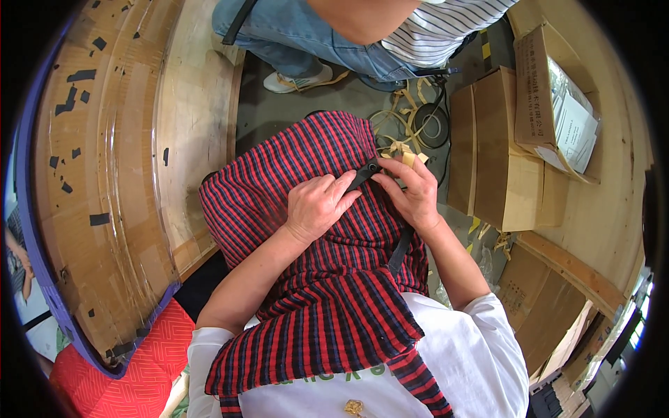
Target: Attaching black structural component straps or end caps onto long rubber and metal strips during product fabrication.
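Over my lap, a short black strip (364, 174) with a round ring or hole near its far end is stretched between my two hands. My left hand (317, 205) pinches its nearer end between thumb and fingers. The far end, beside the ring, is gripped by the fingertips of my right hand (414, 191). Pale yellow tape pieces (408, 159) show at the right fingers; I cannot tell whether they stick to them or lie behind. Beneath both hands spreads a red and black striped apron (279, 164), covering my knees and chest.
Along the left runs a cardboard-covered surface (125, 174) dotted with black tape scraps. Across from me sits a person in jeans (300, 35). Yellow strips and a black roll (431, 125) lie on the floor. Cardboard boxes (491, 139) stand at right; a red cushion (132, 362) is at lower left.
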`<state>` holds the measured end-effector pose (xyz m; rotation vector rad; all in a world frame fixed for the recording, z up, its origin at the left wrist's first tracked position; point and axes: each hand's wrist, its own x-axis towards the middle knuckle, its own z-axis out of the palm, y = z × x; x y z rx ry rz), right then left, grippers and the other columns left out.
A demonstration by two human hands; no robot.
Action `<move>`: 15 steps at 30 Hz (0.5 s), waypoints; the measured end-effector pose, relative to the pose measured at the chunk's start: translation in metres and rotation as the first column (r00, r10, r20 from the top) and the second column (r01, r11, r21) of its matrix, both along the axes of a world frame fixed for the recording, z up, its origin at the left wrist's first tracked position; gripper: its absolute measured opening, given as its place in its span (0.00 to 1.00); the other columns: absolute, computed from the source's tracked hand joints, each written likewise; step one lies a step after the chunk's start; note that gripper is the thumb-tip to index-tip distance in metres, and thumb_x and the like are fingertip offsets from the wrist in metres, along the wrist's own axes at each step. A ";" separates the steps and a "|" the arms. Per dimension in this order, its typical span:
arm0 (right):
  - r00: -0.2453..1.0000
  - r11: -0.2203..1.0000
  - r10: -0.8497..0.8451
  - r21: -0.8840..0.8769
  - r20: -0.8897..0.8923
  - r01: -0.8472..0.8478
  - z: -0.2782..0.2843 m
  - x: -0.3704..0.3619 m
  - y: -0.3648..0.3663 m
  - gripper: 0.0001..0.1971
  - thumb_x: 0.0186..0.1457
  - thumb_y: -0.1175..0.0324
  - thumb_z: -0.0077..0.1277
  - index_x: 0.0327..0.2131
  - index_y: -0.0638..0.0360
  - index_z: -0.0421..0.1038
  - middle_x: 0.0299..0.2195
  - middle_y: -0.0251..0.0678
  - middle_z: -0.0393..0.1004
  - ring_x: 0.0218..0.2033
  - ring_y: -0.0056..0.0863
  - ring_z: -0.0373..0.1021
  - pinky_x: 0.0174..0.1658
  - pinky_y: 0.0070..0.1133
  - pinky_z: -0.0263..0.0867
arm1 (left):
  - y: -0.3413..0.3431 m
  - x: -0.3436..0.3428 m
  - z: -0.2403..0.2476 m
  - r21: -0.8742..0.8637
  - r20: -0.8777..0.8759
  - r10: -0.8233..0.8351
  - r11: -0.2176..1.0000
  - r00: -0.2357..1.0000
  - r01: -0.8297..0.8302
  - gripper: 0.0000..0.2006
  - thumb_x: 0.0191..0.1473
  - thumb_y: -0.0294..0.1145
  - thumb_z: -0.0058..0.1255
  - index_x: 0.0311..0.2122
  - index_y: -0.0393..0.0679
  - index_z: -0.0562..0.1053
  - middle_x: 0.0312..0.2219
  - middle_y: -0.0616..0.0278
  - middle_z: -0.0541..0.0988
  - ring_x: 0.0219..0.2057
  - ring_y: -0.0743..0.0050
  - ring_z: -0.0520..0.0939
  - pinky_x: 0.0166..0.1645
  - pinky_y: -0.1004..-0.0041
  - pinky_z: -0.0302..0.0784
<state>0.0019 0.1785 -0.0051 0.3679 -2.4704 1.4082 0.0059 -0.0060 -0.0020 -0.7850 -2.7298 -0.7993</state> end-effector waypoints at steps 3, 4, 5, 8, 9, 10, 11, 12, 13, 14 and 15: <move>0.996 0.998 0.036 -0.045 0.081 -0.032 0.013 0.008 0.009 0.12 0.37 0.76 0.57 0.30 0.61 0.71 0.24 0.36 0.68 0.23 0.28 0.66 0.25 0.20 0.63 | -0.004 0.000 0.001 0.016 -0.017 0.003 1.000 1.000 -0.003 0.17 0.36 0.40 0.58 0.34 0.46 0.73 0.12 0.67 0.66 0.13 0.75 0.69 0.18 0.76 0.66; 0.984 0.996 0.076 -0.067 0.159 -0.066 0.018 0.012 0.012 0.11 0.38 0.77 0.55 0.30 0.61 0.71 0.25 0.36 0.69 0.24 0.28 0.67 0.26 0.20 0.63 | -0.005 0.000 0.002 0.037 -0.034 0.003 0.999 0.999 -0.002 0.16 0.37 0.41 0.57 0.34 0.46 0.73 0.12 0.68 0.67 0.13 0.77 0.70 0.18 0.77 0.67; 0.985 0.996 0.071 -0.063 0.159 -0.062 0.024 0.016 0.015 0.11 0.38 0.77 0.55 0.30 0.61 0.71 0.25 0.36 0.69 0.24 0.28 0.67 0.26 0.20 0.63 | -0.005 0.000 0.003 0.041 -0.035 0.000 0.999 0.999 0.002 0.16 0.37 0.41 0.57 0.34 0.46 0.73 0.12 0.68 0.67 0.13 0.77 0.70 0.18 0.77 0.67; 0.931 0.970 0.245 -0.080 0.272 -0.232 0.036 0.028 0.021 0.11 0.38 0.83 0.48 0.30 0.60 0.70 0.29 0.38 0.69 0.27 0.32 0.67 0.30 0.22 0.65 | -0.003 0.005 0.017 0.193 0.116 0.033 0.980 0.993 -0.055 0.11 0.41 0.36 0.55 0.31 0.44 0.73 0.17 0.64 0.74 0.16 0.74 0.74 0.20 0.77 0.69; 0.932 0.970 0.242 -0.077 0.271 -0.229 0.039 0.031 0.021 0.11 0.38 0.83 0.48 0.30 0.60 0.70 0.29 0.38 0.69 0.27 0.32 0.67 0.30 0.22 0.65 | -0.001 0.005 0.021 0.196 0.115 0.030 0.979 0.993 -0.053 0.11 0.41 0.36 0.55 0.31 0.44 0.73 0.17 0.64 0.74 0.16 0.74 0.74 0.20 0.77 0.69; 0.918 0.955 0.294 -0.062 0.267 -0.288 0.041 0.033 0.021 0.12 0.37 0.83 0.48 0.29 0.60 0.70 0.29 0.38 0.68 0.28 0.33 0.67 0.31 0.22 0.65 | 0.003 0.006 0.024 0.334 0.250 -0.007 0.939 0.968 -0.079 0.10 0.43 0.35 0.54 0.31 0.43 0.73 0.19 0.63 0.75 0.17 0.73 0.75 0.22 0.77 0.70; 0.900 0.937 0.347 -0.049 0.263 -0.347 0.043 0.035 0.021 0.12 0.36 0.83 0.48 0.29 0.60 0.70 0.30 0.38 0.68 0.29 0.34 0.67 0.33 0.23 0.65 | 0.007 0.007 0.027 0.458 0.373 -0.064 0.880 0.926 -0.124 0.09 0.44 0.33 0.53 0.32 0.42 0.74 0.21 0.61 0.76 0.19 0.72 0.76 0.24 0.78 0.71; 0.902 0.934 0.351 -0.026 0.251 -0.356 0.042 0.037 0.019 0.13 0.35 0.83 0.47 0.29 0.59 0.70 0.30 0.37 0.68 0.31 0.36 0.67 0.34 0.24 0.65 | 0.010 0.008 0.033 0.513 0.496 -0.138 0.843 0.857 -0.161 0.10 0.46 0.33 0.51 0.34 0.40 0.73 0.24 0.58 0.77 0.21 0.74 0.77 0.27 0.78 0.72; 0.903 0.934 0.351 -0.026 0.249 -0.356 0.043 0.038 0.017 0.13 0.35 0.83 0.47 0.29 0.59 0.70 0.30 0.37 0.68 0.31 0.36 0.67 0.34 0.24 0.65 | 0.011 0.008 0.039 0.498 0.654 -0.199 0.840 0.730 -0.217 0.12 0.48 0.34 0.50 0.37 0.40 0.73 0.23 0.57 0.77 0.22 0.80 0.77 0.29 0.80 0.71; 0.905 0.930 0.358 0.002 0.229 -0.368 0.044 0.040 0.015 0.13 0.35 0.83 0.47 0.29 0.60 0.70 0.30 0.37 0.68 0.31 0.36 0.67 0.34 0.25 0.65 | 0.013 0.007 0.045 0.502 0.719 -0.258 0.835 0.645 -0.225 0.12 0.49 0.33 0.49 0.39 0.39 0.72 0.22 0.62 0.76 0.23 0.84 0.74 0.30 0.81 0.70; 0.907 0.925 0.365 0.029 0.208 -0.379 0.045 0.040 0.013 0.12 0.35 0.83 0.47 0.28 0.60 0.70 0.30 0.37 0.68 0.31 0.36 0.67 0.34 0.25 0.65 | 0.014 0.007 0.050 0.505 0.773 -0.315 0.831 0.551 -0.233 0.13 0.50 0.31 0.48 0.41 0.38 0.71 0.20 0.67 0.74 0.24 0.88 0.72 0.31 0.83 0.69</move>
